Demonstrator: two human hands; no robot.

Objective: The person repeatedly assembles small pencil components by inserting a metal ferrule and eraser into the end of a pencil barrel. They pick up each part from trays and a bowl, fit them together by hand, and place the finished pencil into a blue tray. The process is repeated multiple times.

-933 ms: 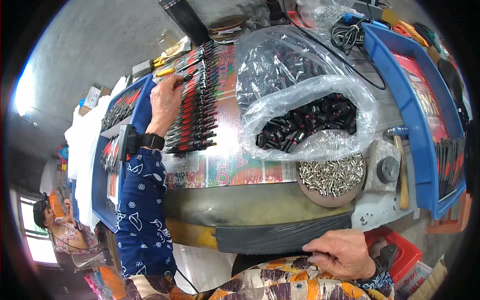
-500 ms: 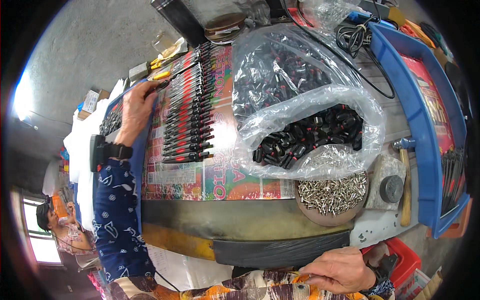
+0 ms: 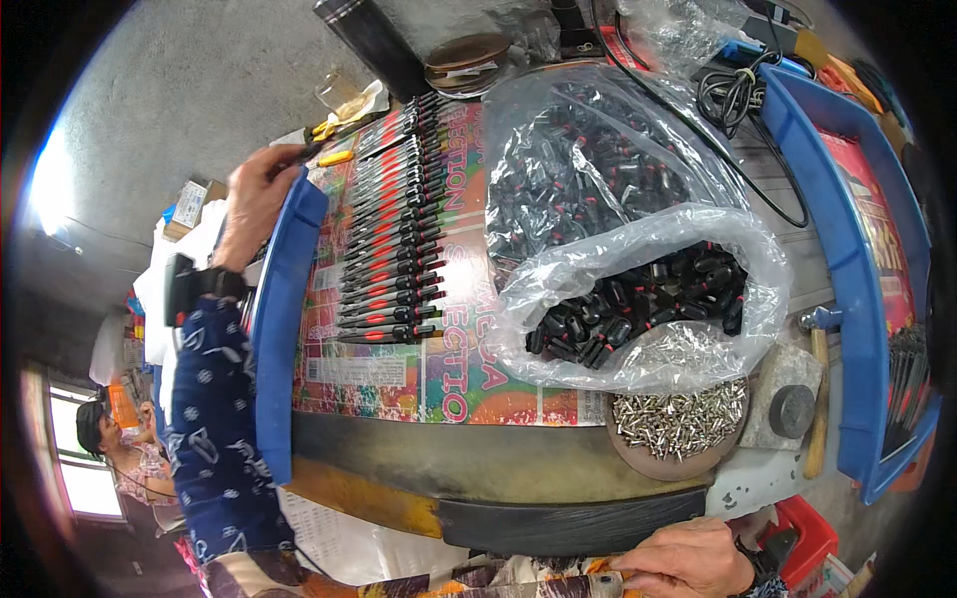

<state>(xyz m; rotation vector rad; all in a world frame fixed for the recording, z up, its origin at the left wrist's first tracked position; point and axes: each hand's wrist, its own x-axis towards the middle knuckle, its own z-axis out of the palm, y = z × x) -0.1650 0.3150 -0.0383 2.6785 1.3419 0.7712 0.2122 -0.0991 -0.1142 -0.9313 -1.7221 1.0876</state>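
Observation:
My left hand [image 3: 255, 199] is at the far end of the left blue bin [image 3: 289, 289], thumb and fingers pinched together. A small dark thing [image 3: 313, 152] shows at its fingertips; I cannot tell its kind. Beside it on the printed board [image 3: 464, 344] lies a long row of slim, pointed grey-and-red pieces with black ends [image 3: 384, 267]. Low at the front, my right hand [image 3: 688, 560] rests on patterned cloth [image 3: 478, 578] over my lap. Its fingers are curled together, and what they hold, if anything, is hidden.
A clear plastic bag [image 3: 543, 364] of black parts lies mid-table. In front are a dish of metal pins [image 3: 678, 424], a stone block [image 3: 768, 434] and a hammer [image 3: 817, 399]. Another blue bin [image 3: 847, 339] stands at right; a yellow-handled tool [image 3: 335, 158] lies far left.
My left hand has moved left from the row's far end, over the left bin's edge, still pinched. The table sits slightly lower and farther right in view. My right hand stays on the cloth.

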